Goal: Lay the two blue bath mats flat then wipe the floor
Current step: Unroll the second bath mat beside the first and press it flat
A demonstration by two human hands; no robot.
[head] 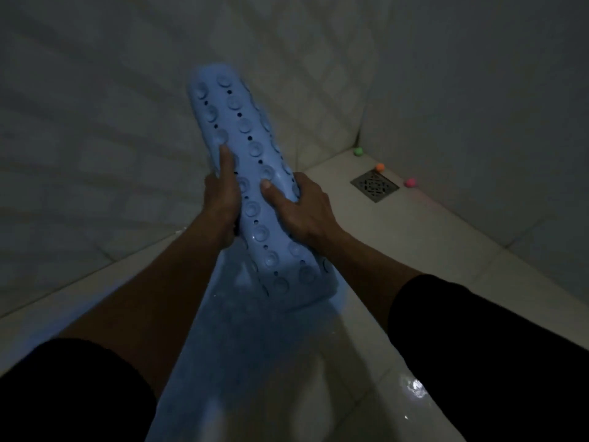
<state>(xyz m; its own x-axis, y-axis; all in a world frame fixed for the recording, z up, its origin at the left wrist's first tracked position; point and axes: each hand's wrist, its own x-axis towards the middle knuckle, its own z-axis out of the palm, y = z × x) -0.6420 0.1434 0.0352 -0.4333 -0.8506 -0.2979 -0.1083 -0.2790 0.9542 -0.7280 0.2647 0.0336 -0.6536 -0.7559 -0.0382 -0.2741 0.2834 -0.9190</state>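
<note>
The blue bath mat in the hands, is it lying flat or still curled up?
Curled, not flat. The blue bath mat is bowed lengthwise, suction cups outward, gripped by the left hand and right hand.

Head view, close, facing forward-down into tiled floor (398,250) corner.

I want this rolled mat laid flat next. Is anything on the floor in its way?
Nothing visible blocks it, though the other mat lies below the rolled mat. The drain and three small balls sit aside, right.
</note>
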